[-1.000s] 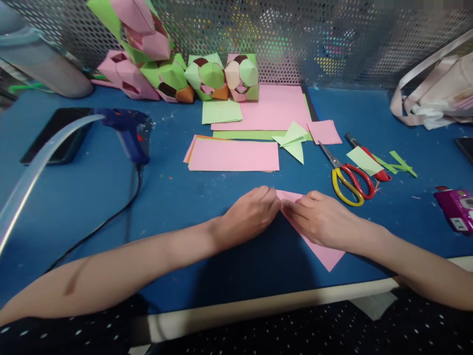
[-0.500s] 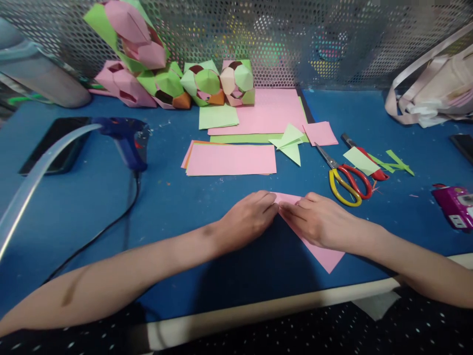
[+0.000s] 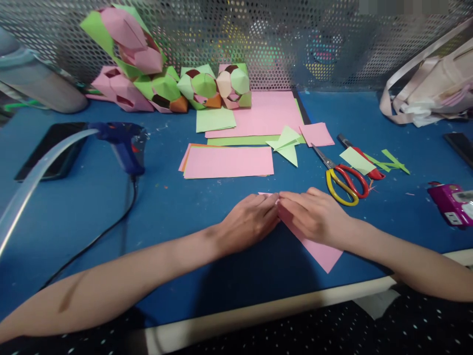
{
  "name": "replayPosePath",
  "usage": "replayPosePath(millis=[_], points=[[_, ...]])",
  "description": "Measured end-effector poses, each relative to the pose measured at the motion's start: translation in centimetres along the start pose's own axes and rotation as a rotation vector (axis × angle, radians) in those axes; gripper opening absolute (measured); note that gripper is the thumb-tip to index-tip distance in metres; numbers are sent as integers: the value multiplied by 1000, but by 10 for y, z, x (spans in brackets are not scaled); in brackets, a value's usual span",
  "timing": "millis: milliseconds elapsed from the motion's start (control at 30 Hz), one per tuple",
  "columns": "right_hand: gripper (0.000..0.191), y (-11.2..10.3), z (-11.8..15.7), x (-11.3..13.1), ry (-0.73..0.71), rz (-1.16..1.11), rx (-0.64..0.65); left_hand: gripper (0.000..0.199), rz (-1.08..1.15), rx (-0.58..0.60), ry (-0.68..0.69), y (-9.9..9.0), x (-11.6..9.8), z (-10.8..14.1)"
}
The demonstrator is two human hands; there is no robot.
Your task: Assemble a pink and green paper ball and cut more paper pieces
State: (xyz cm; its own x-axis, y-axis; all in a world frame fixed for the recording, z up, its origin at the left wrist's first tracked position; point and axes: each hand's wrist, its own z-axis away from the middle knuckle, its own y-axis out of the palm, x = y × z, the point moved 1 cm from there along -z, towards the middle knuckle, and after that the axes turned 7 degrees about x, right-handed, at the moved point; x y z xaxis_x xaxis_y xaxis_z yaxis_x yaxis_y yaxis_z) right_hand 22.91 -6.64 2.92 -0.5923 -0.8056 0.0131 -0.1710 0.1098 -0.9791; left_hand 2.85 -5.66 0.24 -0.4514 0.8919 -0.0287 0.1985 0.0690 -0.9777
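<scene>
A sheet of pink paper (image 3: 320, 250) lies on the blue table near its front edge, with a slanting edge and a corner pointing toward me. My left hand (image 3: 253, 217) is closed over the paper's upper left part, its fingertips pressed on it. Beside it, touching at the fingertips, my right hand (image 3: 318, 214) has its fingers together and pressed on the same paper. The fingers and palms hide most of the sheet's upper part, so any crease under them cannot be seen.
Behind my hands lie pink paper strips (image 3: 229, 161), a folded pale green piece (image 3: 288, 145) and scissors (image 3: 342, 180) near a cutter (image 3: 376, 173). A blue glue gun (image 3: 123, 145) with its cord stands left. Folded paper models (image 3: 199, 86) line the mesh panel (image 3: 281, 49). A purple device (image 3: 451, 202) sits right.
My right hand's fingers have shifted slightly up and left over the paper's top edge, covering more of it. My left hand stays at nearly the same spot. The view has tilted slightly.
</scene>
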Motion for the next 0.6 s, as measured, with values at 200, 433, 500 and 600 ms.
replayPosePath(millis=[200, 433, 500, 600], points=[[28, 5, 2, 6, 11, 199, 221, 26, -87, -3, 11, 1, -1, 1], [19, -16, 20, 5, 132, 323, 398, 20, -205, 60, -56, -8, -9, 0], [18, -19, 21, 3, 144, 306, 426, 26, -208, 106, -106, -10, -8, -1], [18, -23, 19, 0, 148, 247, 447, 34, -164, 176, -151, -13, -5, -1]])
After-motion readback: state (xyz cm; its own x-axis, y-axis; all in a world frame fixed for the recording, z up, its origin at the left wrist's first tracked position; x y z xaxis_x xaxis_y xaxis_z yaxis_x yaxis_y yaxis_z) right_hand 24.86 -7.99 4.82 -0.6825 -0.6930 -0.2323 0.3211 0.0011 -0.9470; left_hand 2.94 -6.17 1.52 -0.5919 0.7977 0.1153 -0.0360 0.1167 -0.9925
